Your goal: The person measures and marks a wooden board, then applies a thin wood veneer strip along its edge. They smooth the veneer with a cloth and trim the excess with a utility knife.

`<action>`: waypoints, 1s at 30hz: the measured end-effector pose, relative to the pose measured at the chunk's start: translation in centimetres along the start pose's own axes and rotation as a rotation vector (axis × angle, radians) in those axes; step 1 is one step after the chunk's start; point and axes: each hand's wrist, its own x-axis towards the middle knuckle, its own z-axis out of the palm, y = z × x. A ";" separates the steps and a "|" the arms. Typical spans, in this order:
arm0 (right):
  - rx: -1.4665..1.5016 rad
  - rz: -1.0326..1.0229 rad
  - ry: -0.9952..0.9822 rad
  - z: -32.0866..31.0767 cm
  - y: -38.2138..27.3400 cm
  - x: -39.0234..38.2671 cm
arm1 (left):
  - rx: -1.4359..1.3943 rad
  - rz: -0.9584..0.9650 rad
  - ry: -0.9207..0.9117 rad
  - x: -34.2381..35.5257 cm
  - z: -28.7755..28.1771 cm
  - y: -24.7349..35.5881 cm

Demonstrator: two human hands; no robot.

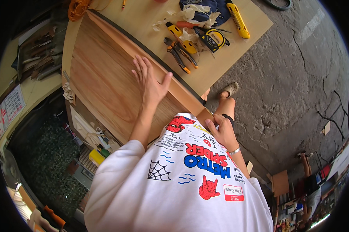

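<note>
Leftmost, we see a coil of orange cord (78, 9) at the far corner of the wooden panel (105, 73), which lies before us, its near end against our white shirt (174, 185). Our left hand (150, 85) is open over the panel, fingers spread, thumb at its raised rim (124, 43) — we cannot tell how firmly it presses. Beyond that rim, on the pale tabletop (236, 52), we have pliers (180, 54), then a yellow-and-black tape measure (214, 38). Our right hand (223, 133) grips the panel's near corner — thumb inside, fingers outside. Farthest from the panel on that tabletop lies a yellow tool (238, 21).
</note>
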 end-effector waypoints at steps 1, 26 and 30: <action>-0.018 -0.003 -0.004 0.0 0.0 0.0 | -0.015 0.029 0.017 -1.1 0.2 1.0; -0.129 -0.107 -0.065 0.2 1.6 0.7 | -0.088 -0.078 0.259 0.6 -1.6 0.0; -0.141 -0.161 -0.175 0.2 3.3 1.7 | -0.752 -0.326 0.288 -8.5 -1.4 4.6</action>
